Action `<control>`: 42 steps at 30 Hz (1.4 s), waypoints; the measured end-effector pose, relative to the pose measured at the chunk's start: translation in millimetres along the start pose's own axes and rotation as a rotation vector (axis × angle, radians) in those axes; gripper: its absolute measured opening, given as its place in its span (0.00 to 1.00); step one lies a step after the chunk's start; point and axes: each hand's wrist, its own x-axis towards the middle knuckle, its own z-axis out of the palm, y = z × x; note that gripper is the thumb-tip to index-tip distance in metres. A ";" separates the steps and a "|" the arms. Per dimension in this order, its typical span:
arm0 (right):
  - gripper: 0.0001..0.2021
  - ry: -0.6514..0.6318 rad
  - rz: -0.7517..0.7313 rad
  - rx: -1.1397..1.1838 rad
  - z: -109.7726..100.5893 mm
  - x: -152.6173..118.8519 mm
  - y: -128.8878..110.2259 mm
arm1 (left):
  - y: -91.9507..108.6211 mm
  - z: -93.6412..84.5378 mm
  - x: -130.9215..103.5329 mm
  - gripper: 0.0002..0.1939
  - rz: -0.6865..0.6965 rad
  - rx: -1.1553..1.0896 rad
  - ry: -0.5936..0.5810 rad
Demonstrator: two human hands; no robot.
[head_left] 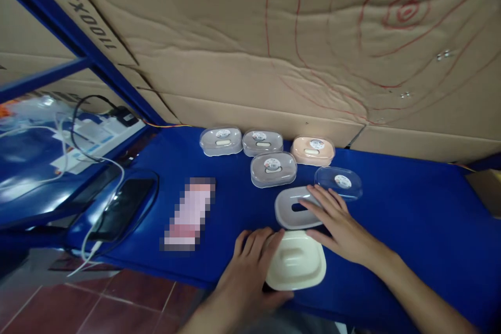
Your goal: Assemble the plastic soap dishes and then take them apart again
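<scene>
At the left, a dark phone [131, 203] lies beside a white cable [116, 194] on the blue table [410, 219]. Next comes a blurred pink item; I cannot tell what it is. Three grey boxes [221, 141] with clear covers stand toward the cardboard [219, 78]. The left hand [250, 266] grasps the left end of the cream dish [299, 269], which sits near the front edge. Just behind this dish is the grey lid [287, 216], with its oval hole. A peach box [313, 152] stands farther back, and a loose clear cover [340, 181] lies behind the right hand [344, 229]. This hand is unclenched, fingers spread upon the grey lid. The step in hand seems to be handling dish and lid together; moving the lid would call for a firmer right grip.
</scene>
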 end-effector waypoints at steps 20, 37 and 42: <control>0.39 0.301 0.198 0.117 28.9 -18.7 31.6 | -29.9 -16.2 66.3 0.56 0.290 0.017 -0.157; 0.37 0.427 0.249 0.340 14.4 -14.7 29.3 | -40.1 14.9 74.9 0.45 0.413 0.148 0.207; 0.42 0.439 0.114 0.340 9.8 -18.0 22.7 | -42.9 18.2 69.0 0.48 0.338 0.119 0.245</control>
